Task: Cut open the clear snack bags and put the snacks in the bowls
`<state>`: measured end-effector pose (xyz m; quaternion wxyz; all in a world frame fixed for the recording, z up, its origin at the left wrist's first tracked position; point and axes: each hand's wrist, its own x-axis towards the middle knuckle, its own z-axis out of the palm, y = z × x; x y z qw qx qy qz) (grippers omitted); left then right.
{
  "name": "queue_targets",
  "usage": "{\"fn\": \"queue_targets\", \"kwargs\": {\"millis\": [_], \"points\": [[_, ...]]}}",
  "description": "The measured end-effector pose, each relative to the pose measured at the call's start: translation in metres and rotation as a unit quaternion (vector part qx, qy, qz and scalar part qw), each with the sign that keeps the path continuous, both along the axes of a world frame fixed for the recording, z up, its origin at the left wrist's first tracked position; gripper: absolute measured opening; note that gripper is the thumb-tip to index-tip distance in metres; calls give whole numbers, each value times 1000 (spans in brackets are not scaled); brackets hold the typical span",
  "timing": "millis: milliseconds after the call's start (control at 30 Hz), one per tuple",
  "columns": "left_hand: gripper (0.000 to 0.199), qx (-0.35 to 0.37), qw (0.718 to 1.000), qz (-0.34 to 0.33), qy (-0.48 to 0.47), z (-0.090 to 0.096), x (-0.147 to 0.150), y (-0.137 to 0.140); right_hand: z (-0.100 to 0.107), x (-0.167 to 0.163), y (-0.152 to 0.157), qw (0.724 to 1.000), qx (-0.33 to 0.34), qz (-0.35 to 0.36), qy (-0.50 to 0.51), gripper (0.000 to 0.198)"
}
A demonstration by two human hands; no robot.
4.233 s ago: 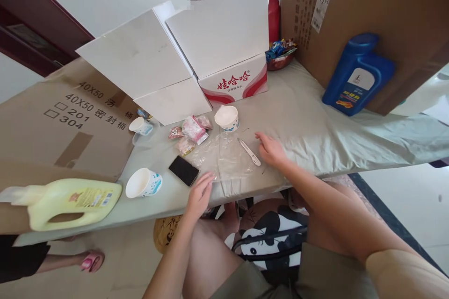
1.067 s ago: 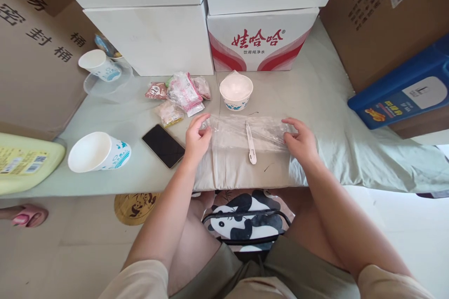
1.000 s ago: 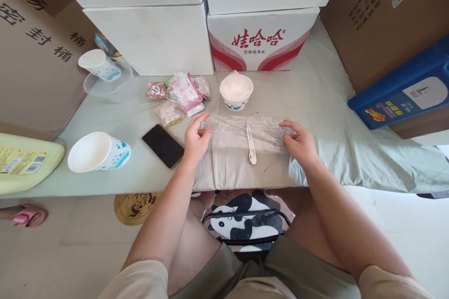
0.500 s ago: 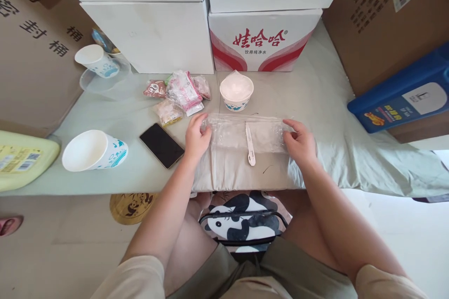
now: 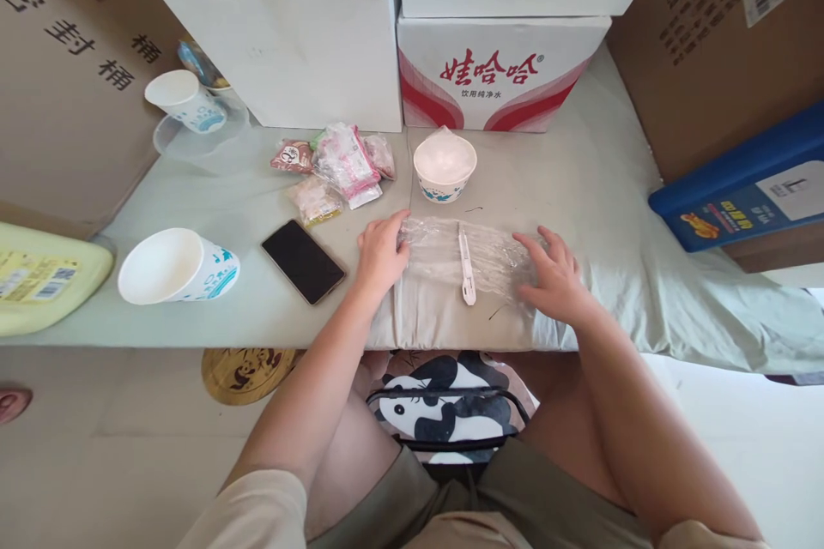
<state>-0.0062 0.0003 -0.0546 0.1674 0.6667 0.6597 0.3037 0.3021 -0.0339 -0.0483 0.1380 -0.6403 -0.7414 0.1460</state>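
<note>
A crumpled clear plastic sheet (image 5: 434, 253) lies flattened on the cloth in front of me. A slim white plastic implement (image 5: 467, 270) runs across its middle; its exact kind is unclear, as is whether it rests on or under the sheet. My left hand (image 5: 384, 253) touches the sheet's left end, fingers stretched out and thumb apart. At the right end, my right hand (image 5: 554, 274) rests with fingers spread on the plastic. Just beyond the sheet stands a paper bowl (image 5: 445, 189) with blue print and whitish plastic inside.
A phone (image 5: 304, 262) and small food packets (image 5: 348, 159) lie left of the sheet. Further left are a large paper cup (image 5: 219, 270), a smaller cup (image 5: 206, 111) and a yellow-green jug (image 5: 57, 274). White cartons (image 5: 283, 60) line the back; a blue package (image 5: 740, 180) leans right.
The stretched plastic sheet has come down flat. Both hands have loosened from pinching its ends; the right fingers have spread. The view has shifted slightly.
</note>
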Motion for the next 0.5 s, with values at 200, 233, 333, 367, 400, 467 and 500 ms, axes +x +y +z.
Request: {"fn": "queue_targets", "kwargs": {"millis": [200, 233, 333, 367, 400, 467, 500], "points": [[51, -26, 972, -99, -213, 8, 3, -3, 9, -10, 5, 985, 147, -72, 53, 45], [47, -27, 962, -105, -251, 11, 5, -4, 8, -14, 8, 984, 157, -62, 61, 43], [40, -35, 919, -99, -379, 21, 6, -7, 4, -26, 17, 988, 136, -13, 74, 45], [39, -47, 903, -96, -417, 24, 6, -8, 3, -29, 18, 989, 130, 0, 74, 48], [39, -64, 888, -96, -445, 27, 6, -9, 4, -31, 19, 989, 127, 15, 73, 51], [40, -110, 867, -105, -474, 32, 6, -12, 7, -36, 19, 986, 134, 57, 77, 57], [40, -133, 862, -114, -476, 33, 7, -14, 10, -38, 19, 983, 137, 86, 83, 59]]}}
